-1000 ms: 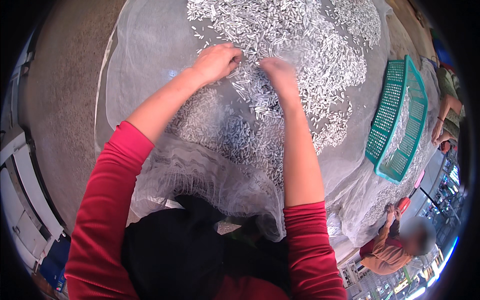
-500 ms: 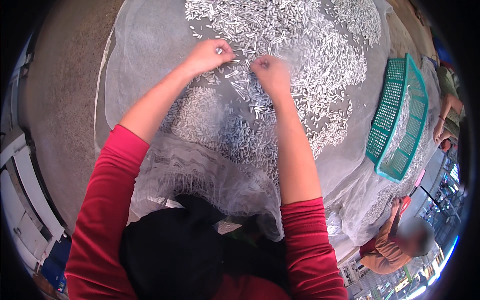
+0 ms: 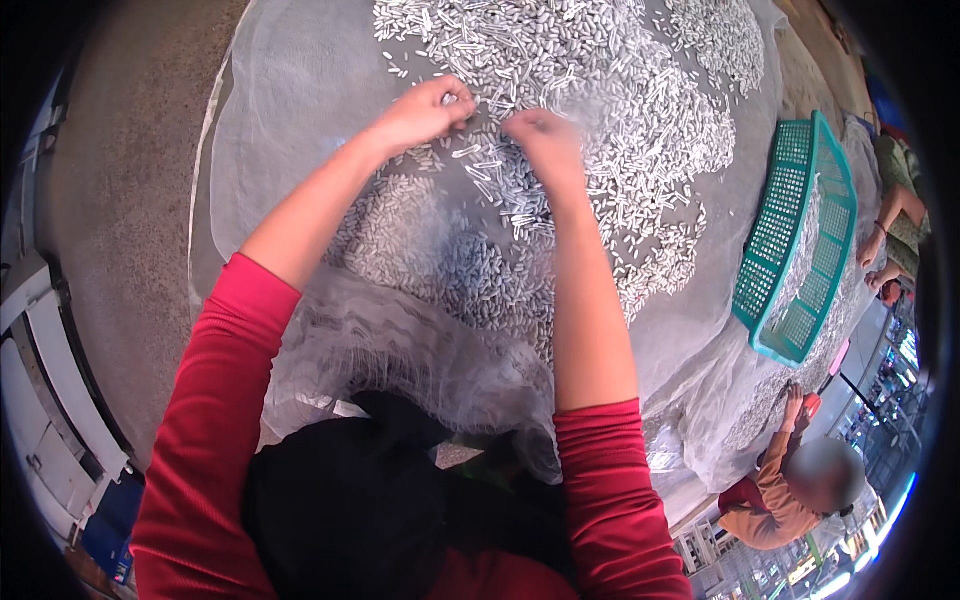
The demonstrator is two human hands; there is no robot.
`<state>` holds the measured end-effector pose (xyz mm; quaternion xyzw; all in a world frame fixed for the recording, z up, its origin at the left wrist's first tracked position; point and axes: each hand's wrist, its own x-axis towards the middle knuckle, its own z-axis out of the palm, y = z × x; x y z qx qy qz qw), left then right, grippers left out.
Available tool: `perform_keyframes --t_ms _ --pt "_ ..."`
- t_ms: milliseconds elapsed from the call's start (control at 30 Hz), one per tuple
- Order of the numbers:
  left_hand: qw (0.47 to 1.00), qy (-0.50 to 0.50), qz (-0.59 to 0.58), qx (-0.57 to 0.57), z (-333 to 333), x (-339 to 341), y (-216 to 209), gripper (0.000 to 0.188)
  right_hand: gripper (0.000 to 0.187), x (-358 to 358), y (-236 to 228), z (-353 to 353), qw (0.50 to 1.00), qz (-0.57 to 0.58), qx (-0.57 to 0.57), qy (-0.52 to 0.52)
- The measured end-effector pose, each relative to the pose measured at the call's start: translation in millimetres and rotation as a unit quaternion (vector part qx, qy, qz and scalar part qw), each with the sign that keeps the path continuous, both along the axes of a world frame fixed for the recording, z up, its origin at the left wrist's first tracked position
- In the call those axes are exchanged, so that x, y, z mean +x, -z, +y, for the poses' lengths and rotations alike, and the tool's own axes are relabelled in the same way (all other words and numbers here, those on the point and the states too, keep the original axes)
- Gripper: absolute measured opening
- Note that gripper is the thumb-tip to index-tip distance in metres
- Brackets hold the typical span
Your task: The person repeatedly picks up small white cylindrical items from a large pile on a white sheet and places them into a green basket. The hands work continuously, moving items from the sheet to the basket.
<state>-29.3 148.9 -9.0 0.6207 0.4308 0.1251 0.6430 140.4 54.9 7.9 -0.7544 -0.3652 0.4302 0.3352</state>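
From the left of the frame, a translucent white mesh sheet (image 3: 285,130) spreads over the worktop, probably laid under the small silver capsule-shaped pieces so that they lie together on one cloth. Near the upper centre, the left hand (image 3: 425,112) hangs over a thin patch between heaps, its fingers curled inward; a silvery glint shows between thumb and forefinger, but whether that is a gripped piece or a gap, I cannot tell. Below it lies the near heap (image 3: 395,225) of these pieces. Just right of centre, the right hand (image 3: 550,150) faces the left, fingers bent and blurred, so its hold is unclear; the two are kept close together, apparently so both reach the same sparse patch. The main heap (image 3: 560,40) fills the upper centre and runs down to the right. At the right, a teal perforated basket (image 3: 768,235) stands clear of that heap, perhaps to leave room for the hands, with silvery pieces inside. Beyond it, two co-workers' hands (image 3: 872,245) (image 3: 794,400) show.
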Motion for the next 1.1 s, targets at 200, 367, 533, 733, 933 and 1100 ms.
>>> perform_keyframes --t_ms 200,367,533,733,933,1100 --pt "0.950 -0.174 -0.165 -0.200 12 14 -3 0.030 0.016 13 -15 1 0.949 0.249 0.120 0.152" --pt "0.959 -0.278 0.056 -0.024 -2 56 13 0.039 0.030 -3 -4 36 0.961 -0.243 0.041 0.125" --pt "0.959 -0.248 0.115 0.082 -2 65 20 0.038 0.028 -2 6 51 0.959 -0.259 0.016 0.111" --pt "0.963 -0.210 -0.125 -0.109 8 33 9 0.020 0.018 30 -3 14 0.888 0.383 0.149 0.208" --pt "0.901 -0.141 -0.279 -0.300 2 -12 -8 0.011 0.013 32 -5 -16 0.995 0.055 0.073 0.029" --pt "0.980 -0.063 0.003 -0.190 -9 -14 -14 0.013 0.016 15 -8 -7 0.922 -0.346 -0.054 -0.163"
